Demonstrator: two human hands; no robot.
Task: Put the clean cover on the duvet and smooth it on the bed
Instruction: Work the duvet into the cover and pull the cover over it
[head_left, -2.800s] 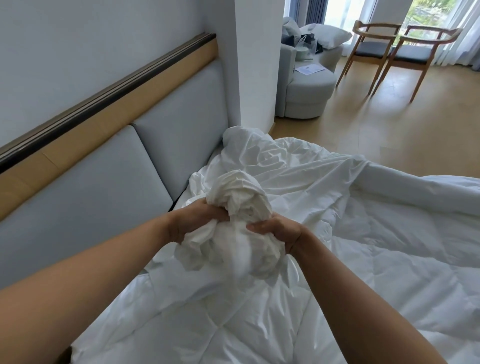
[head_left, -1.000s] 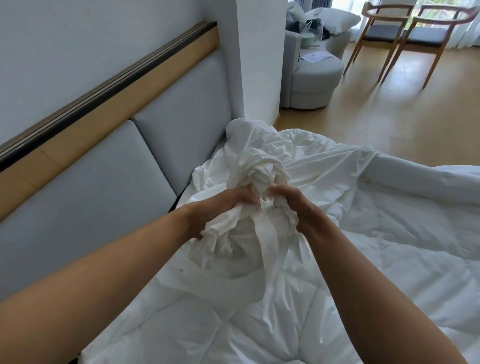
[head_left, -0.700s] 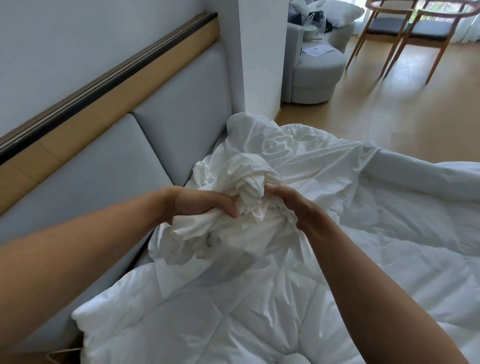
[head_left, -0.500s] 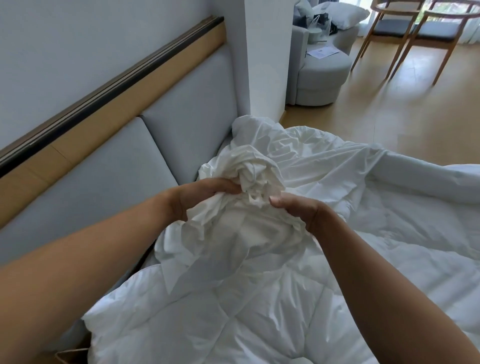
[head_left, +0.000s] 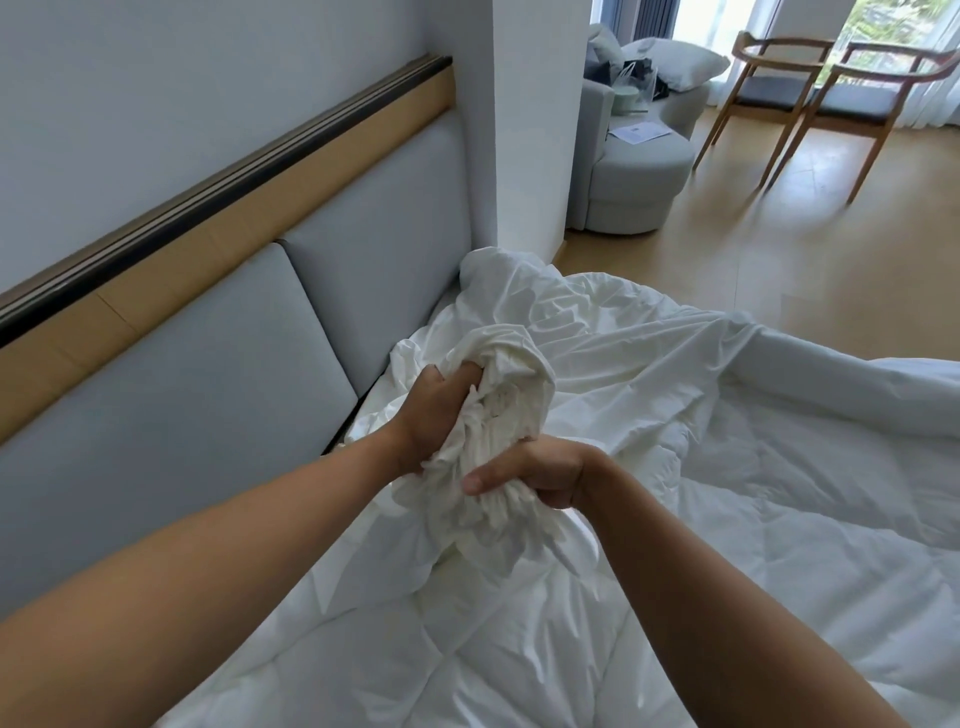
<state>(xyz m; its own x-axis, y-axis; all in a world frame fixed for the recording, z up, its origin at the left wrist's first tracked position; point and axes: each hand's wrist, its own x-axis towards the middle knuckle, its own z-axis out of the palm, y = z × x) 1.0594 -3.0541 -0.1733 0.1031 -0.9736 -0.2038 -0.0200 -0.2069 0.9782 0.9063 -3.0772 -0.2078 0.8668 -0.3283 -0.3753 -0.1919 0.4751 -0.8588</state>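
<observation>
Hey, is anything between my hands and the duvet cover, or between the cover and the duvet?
Nothing visible is in the way. The left hand and right hand both grip the bunched cover directly. It hangs right above the quilted duvet, with nothing lying between them.

Soft white cloth against grey padding and matt wood.
The cover (head_left: 519, 374) was thin, crumpled white cloth with a faint sheen. The duvet (head_left: 519, 649) was quilted, puffy and matt. Behind the duvet, the headboard (head_left: 208, 374) was smooth grey upholstery topped by a matt wooden strip (head_left: 270, 228). Beyond the duvet, the floor (head_left: 779, 270) was pale, faintly glossy wood.
</observation>
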